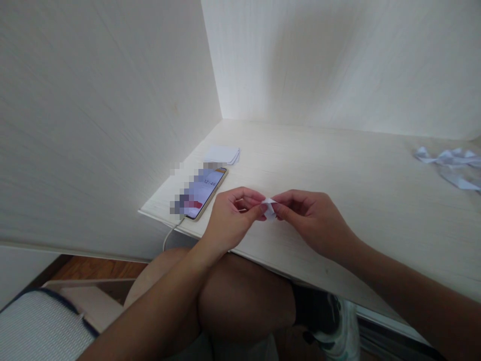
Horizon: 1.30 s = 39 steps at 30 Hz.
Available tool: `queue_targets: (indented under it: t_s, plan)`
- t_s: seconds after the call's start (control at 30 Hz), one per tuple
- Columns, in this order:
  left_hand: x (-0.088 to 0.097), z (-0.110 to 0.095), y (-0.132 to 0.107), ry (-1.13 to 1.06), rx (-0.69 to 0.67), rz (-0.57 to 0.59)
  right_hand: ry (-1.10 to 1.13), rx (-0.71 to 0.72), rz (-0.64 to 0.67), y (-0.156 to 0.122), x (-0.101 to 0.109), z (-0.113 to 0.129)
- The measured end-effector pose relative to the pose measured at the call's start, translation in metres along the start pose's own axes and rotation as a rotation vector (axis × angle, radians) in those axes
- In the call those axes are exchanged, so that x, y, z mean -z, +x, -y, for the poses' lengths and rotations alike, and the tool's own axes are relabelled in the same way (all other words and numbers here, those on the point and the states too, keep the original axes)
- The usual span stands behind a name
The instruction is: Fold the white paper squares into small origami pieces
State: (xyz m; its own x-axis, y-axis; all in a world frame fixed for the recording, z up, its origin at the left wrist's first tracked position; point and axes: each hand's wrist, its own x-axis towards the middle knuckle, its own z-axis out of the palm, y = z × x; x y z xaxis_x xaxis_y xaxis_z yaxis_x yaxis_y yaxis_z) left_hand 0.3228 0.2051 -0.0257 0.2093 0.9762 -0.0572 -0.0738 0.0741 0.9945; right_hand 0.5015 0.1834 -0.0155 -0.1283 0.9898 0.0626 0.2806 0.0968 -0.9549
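Between my two hands, just above the front part of the desk, is a small folded piece of white paper (269,206). My left hand (235,213) pinches its left side between thumb and fingers. On the other side, my right hand (313,218) grips the paper the same way, thumb in front. Parts of the paper are hidden behind the fingertips. Close to my left hand lies a phone (206,188) with its screen lit, partly blurred out, and a cable attached at its near end.
A small stack of white paper sheets (222,154) lies beyond the phone, near the left panel. Several folded white paper pieces (451,158) are heaped at the far right of the white desk (338,165). Panels (319,60) rise at the back and left. My legs are below the desk edge.
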Motion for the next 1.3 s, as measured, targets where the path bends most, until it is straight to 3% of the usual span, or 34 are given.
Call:
queue_targets:
  t_s: [0.23, 0.4, 0.6, 0.8, 1.07, 1.3]
  plan:
    - [-0.007, 0.008, -0.001, 0.056, -0.108, -0.088, -0.125, 0.003, -0.069, -0.004, 0.0, 0.005]
    - [-0.006, 0.008, -0.001, -0.007, -0.074, -0.073, -0.153, -0.017, -0.065, -0.003, 0.002, 0.003]
    - [-0.009, 0.006, -0.001, 0.111, -0.111, -0.077, -0.202, -0.032, -0.052, -0.003, 0.001, 0.002]
    - [-0.017, 0.007, -0.002, 0.165, -0.162, -0.154, -0.394, 0.054, -0.139, -0.006, -0.001, 0.002]
    - [-0.022, 0.01, -0.004, 0.193, -0.165, -0.17, -0.568, 0.151, -0.186, -0.01, -0.003, -0.002]
    - [-0.023, 0.012, -0.004, 0.116, -0.132, -0.131, -0.556, 0.18, -0.19, -0.009, -0.001, -0.001]
